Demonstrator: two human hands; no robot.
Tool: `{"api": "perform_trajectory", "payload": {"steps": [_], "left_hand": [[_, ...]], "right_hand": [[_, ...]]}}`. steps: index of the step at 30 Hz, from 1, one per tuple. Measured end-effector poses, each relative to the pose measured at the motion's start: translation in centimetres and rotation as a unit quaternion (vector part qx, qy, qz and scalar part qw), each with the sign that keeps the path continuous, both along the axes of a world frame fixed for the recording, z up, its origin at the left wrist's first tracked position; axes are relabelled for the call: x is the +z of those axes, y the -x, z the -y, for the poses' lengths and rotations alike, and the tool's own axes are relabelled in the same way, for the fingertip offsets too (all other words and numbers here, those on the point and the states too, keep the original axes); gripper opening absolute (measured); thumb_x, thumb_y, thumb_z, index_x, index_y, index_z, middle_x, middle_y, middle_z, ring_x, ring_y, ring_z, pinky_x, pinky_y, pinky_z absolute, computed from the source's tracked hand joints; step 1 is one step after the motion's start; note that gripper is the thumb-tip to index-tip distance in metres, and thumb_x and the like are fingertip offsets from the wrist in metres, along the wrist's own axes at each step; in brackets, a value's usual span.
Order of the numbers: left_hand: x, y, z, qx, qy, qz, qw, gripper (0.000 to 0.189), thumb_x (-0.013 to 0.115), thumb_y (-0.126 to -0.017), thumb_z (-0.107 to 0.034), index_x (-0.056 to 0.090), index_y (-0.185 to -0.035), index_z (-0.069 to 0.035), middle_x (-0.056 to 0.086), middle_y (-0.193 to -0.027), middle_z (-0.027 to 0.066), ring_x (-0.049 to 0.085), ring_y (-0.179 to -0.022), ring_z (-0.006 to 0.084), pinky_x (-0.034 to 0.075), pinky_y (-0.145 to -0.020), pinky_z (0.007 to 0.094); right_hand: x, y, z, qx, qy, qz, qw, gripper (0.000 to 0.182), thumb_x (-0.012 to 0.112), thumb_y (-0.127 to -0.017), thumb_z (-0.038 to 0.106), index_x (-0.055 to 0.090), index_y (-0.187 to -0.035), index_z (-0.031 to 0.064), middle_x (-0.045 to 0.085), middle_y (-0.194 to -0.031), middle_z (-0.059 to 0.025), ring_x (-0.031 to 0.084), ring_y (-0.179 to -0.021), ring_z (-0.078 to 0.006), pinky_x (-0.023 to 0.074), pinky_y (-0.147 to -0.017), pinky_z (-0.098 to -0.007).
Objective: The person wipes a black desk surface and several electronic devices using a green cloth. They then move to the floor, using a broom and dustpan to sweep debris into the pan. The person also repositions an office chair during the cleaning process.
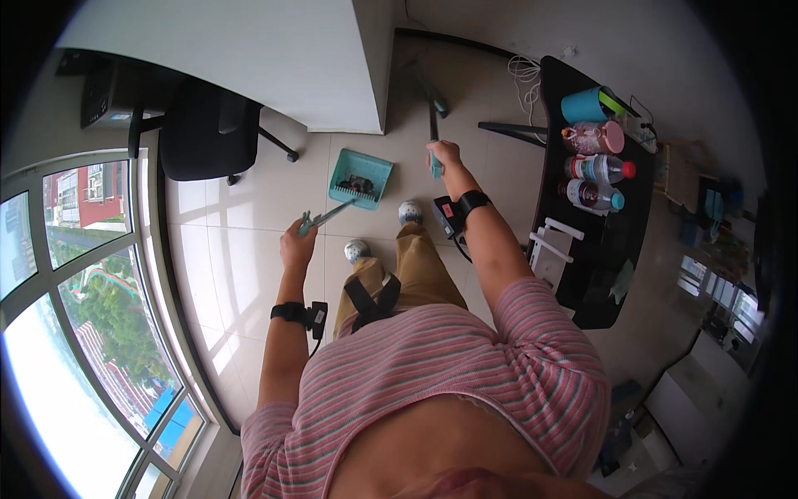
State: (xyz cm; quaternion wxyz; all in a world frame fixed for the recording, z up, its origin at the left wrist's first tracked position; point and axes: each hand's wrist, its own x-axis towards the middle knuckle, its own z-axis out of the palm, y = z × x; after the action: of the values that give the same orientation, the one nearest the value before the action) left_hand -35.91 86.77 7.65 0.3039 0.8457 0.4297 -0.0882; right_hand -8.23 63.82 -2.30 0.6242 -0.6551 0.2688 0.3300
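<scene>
My left hand [297,245] grips the green handle end of a long-handled dustpan [385,176]. Its teal pan rests on the tiled floor in front of my feet, with dark debris lying in it behind a row of comb teeth. My right hand [444,156], farther forward and to the right, is closed round the handle of a broom [432,118]. The broom's dark head reaches toward the shaded floor between the white wall corner and the table; its bristles are blurred.
A black office chair [209,134] stands at the left, near the window. The white wall corner [368,75] juts out ahead. On the right, a black table [552,93] bears bottles and a blue container [583,107]. White cables [527,78] lie beside its leg.
</scene>
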Motion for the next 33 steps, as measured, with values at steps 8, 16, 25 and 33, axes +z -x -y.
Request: {"api": "perform_trajectory", "payload": {"steps": [8, 16, 25, 33], "left_hand": [[1.2, -1.6, 1.4, 0.06, 0.039, 0.043, 0.996, 0.036, 0.061, -0.071, -0.031, 0.062, -0.098, -0.006, 0.061, -0.076, 0.0202, 0.058, -0.074, 0.0372, 0.045, -0.064, 0.0418], [0.6, -5.5, 2.7, 0.067, 0.021, 0.025, 0.997, 0.034, 0.059, -0.073, -0.031, 0.062, -0.097, -0.007, 0.06, -0.076, 0.0208, 0.058, -0.075, 0.0378, 0.045, -0.066, 0.0436], [1.7, -9.2, 4.5, 0.047, 0.017, 0.017, 0.999, 0.03, 0.058, -0.074, -0.029, 0.062, -0.093, -0.006, 0.059, -0.068, 0.019, 0.058, -0.068, 0.0362, 0.045, -0.062, 0.042], [1.3, -9.3, 4.4, 0.03, 0.005, 0.0, 1.0, 0.031, 0.058, -0.074, -0.028, 0.062, -0.096, -0.007, 0.059, -0.068, 0.0191, 0.057, -0.067, 0.0369, 0.045, -0.062, 0.0429]], "right_hand": [[-1.0, -1.8, 2.4, 0.036, 0.079, 0.084, 0.993, 0.005, 0.054, -0.068, 0.003, 0.049, -0.068, 0.003, 0.047, -0.053, -0.0065, 0.047, -0.04, -0.0185, 0.0395, -0.037, -0.0319], [0.1, -0.9, 1.2, 0.079, 0.029, 0.079, 0.993, 0.005, 0.053, -0.068, 0.003, 0.048, -0.067, 0.0032, 0.047, -0.052, -0.0057, 0.047, -0.039, -0.0172, 0.0386, -0.037, -0.0303], [-5.8, -13.1, -2.5, 0.08, 0.05, 0.087, 0.992, 0.008, 0.058, -0.068, 0.006, 0.05, -0.071, 0.0023, 0.049, -0.051, -0.0082, 0.05, -0.039, -0.0202, 0.0412, -0.036, -0.0332], [-5.9, -16.2, -5.2, 0.154, 0.083, 0.044, 0.984, 0.041, 0.053, -0.072, 0.007, 0.045, -0.112, 0.0021, 0.055, -0.072, -0.0122, 0.053, -0.047, -0.0228, 0.0457, -0.042, -0.0349]]}}
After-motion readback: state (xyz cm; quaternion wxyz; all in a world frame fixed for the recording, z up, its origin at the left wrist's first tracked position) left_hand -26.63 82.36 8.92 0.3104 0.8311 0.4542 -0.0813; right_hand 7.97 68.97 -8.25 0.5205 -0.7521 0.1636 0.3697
